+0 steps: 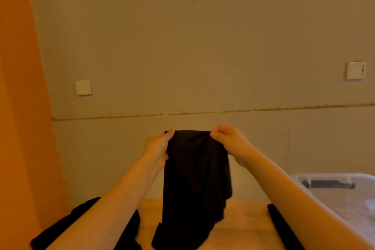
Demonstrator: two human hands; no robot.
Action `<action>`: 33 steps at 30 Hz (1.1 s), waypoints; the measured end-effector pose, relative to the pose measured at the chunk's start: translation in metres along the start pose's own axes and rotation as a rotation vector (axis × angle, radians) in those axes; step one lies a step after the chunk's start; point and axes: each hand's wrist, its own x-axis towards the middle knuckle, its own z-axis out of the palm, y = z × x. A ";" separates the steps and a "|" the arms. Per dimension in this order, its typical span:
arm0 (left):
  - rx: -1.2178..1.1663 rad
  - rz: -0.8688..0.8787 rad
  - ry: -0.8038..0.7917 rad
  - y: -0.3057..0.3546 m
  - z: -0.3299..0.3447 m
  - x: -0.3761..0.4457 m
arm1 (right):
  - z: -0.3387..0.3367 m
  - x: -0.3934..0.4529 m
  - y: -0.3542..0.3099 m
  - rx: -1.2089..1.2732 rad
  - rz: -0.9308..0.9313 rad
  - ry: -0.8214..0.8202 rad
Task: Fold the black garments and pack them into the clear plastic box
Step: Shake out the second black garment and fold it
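Observation:
A black garment (194,184) hangs in the air in front of me, its lower end resting on the wooden table (243,227). My left hand (157,148) grips its top left edge and my right hand (229,142) pinches its top right edge. A pile of black garments (85,221) lies at the lower left, partly hidden under my left forearm. A rolled or folded black piece (282,227) lies on the table beside my right forearm. The clear plastic box (332,191) stands at the right, with a dark handle on its near end.
A plain wall rises just behind the table, with a white switch plate (83,87) at the left and another (355,70) at the right. An orange wall or curtain (22,107) fills the left edge.

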 end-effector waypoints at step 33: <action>0.657 0.392 -0.250 -0.036 0.005 -0.028 | 0.003 0.032 -0.012 0.087 0.101 0.108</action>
